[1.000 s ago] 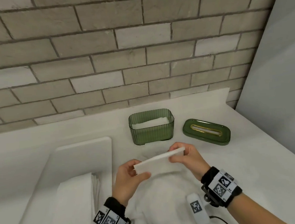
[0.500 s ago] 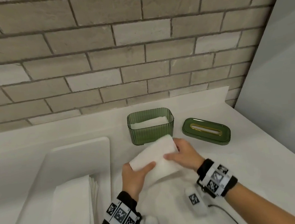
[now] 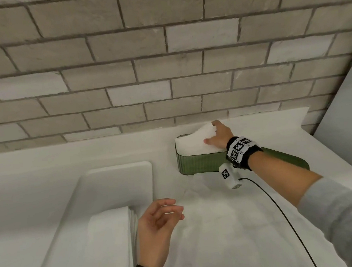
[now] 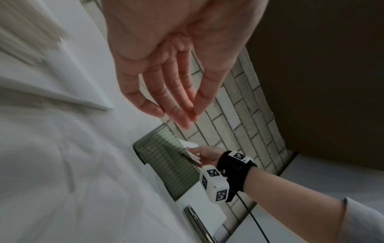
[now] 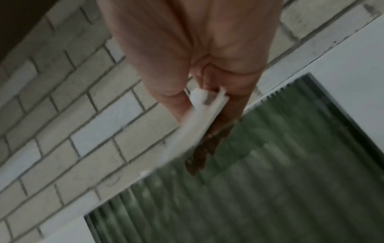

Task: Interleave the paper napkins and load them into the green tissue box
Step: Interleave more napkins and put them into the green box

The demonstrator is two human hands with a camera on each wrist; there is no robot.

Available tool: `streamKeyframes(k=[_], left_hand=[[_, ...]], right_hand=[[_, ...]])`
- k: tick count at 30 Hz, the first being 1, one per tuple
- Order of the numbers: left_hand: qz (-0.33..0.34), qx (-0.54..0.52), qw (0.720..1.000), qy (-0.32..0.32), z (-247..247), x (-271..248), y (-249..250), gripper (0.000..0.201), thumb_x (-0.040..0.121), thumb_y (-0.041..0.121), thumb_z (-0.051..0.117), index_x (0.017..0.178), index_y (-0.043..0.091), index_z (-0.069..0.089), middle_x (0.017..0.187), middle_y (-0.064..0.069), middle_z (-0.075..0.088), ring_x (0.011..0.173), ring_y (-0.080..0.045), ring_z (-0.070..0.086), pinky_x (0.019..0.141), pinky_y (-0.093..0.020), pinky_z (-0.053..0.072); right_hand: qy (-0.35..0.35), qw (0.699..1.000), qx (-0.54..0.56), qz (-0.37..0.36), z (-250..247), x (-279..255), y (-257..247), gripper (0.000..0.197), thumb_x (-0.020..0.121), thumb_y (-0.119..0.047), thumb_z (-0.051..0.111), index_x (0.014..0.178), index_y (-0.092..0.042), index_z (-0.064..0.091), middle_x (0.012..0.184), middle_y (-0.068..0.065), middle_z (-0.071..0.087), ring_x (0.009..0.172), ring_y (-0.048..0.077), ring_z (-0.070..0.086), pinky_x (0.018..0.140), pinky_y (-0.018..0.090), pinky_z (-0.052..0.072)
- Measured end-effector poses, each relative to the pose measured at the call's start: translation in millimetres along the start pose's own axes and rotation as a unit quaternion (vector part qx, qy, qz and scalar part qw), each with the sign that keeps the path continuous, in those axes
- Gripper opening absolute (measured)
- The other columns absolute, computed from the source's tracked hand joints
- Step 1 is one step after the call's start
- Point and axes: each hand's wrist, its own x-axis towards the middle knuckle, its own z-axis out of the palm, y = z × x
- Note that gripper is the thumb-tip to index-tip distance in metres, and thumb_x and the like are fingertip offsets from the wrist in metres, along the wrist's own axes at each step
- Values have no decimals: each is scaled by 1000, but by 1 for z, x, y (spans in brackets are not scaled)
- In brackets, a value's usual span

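Observation:
The ribbed green tissue box (image 3: 200,163) stands near the brick wall. My right hand (image 3: 217,137) pinches a folded white napkin (image 3: 192,142) by its right end and holds it over the box's open top; in the right wrist view the napkin (image 5: 197,118) sits between thumb and fingers above the box (image 5: 270,180). My left hand (image 3: 158,217) hovers empty with relaxed fingers over a spread white napkin (image 3: 230,224) on the counter. In the left wrist view the left hand (image 4: 176,106) holds nothing. The green lid (image 3: 286,160) lies behind my right forearm.
A white tray (image 3: 115,176) at the left holds a stack of white napkins (image 3: 112,239). A black cable (image 3: 282,215) runs from the right wrist device across the counter. A grey panel (image 3: 346,109) closes the right side; the brick wall stands just behind the box.
The left hand let go of the folded napkin and drew back toward me. The right hand carried the napkin forward onto the green box's open top.

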Motion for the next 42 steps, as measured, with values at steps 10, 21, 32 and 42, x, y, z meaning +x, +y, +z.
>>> streamKeyframes(k=[10, 21, 32, 42], left_hand=[[-35, 106, 993, -33, -28, -7, -8, 20, 81, -8, 72, 93, 8, 71, 84, -9, 76, 78, -21, 70, 77, -25, 55], [33, 407, 884, -228, 47, -13, -25, 18, 81, 22, 79, 97, 23, 70, 106, 5, 60, 90, 0, 54, 70, -4, 39], [-49, 456, 820, -343, 89, -17, -26, 45, 70, 37, 87, 100, 10, 67, 89, 5, 58, 79, -11, 54, 64, -17, 40], [-77, 5, 978, -192, 64, -17, 9, 22, 85, 7, 73, 105, 0, 72, 101, -13, 77, 94, -30, 74, 78, -37, 61]], right_hand=[[6, 981, -163, -107, -22, -43, 1, 50, 75, -11, 76, 118, -14, 51, 111, 8, 44, 99, 26, 52, 78, 31, 44], [-325, 883, -335, -38, -33, -203, 82, 63, 67, -31, 86, 123, -25, 57, 119, -4, 45, 114, 19, 46, 95, 36, 46], [-252, 944, -199, -73, -36, -208, 90, 34, 60, -15, 86, 61, -32, 57, 80, 1, 68, 73, 12, 59, 69, 28, 51], [-119, 979, 134, -95, -69, -204, 51, 41, 62, -25, 91, 95, -24, 67, 91, 16, 72, 79, 26, 67, 73, 31, 54]])
